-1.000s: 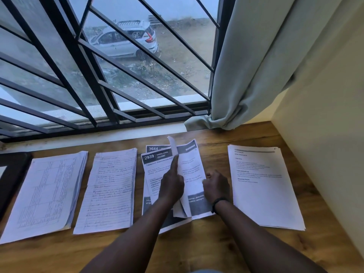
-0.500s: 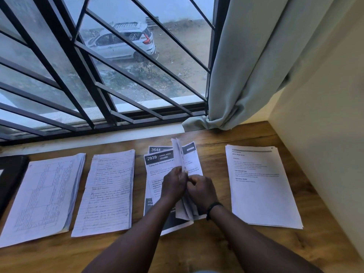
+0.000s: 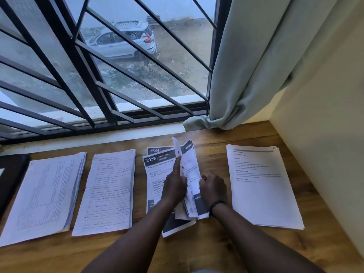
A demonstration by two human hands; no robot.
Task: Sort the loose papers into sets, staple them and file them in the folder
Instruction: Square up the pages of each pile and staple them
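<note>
Four piles of paper lie in a row on the wooden surface below a barred window.

Head view: at far left sits a pile of ruled table sheets, then, just beside it, a pile of handwritten lined pages. Third comes the printed pile, whose top sheet reads "2939 DINING AREA", with a sheet headed "3644" showing beneath it at the far edge. Well apart to the right lies a typed pile with sparse text.

Both hands work over the third pile. The left hand has its forefinger stretched out along the lifted sheets, the other fingers curled against them. The right hand has its fingers curled round the right edge of those same sheets, gripping them; a dark band circles its wrist. The lifted sheets stand tilted up between the two hands, their top corners fanned apart, their near ends resting on the pile.

At the left edge a dark folder lies on the surface, touching the first pile's corner; whether it is open I cannot tell. A pale curtain hangs at the window's right side, bunched on the sill. Outside stands a white car.
</note>
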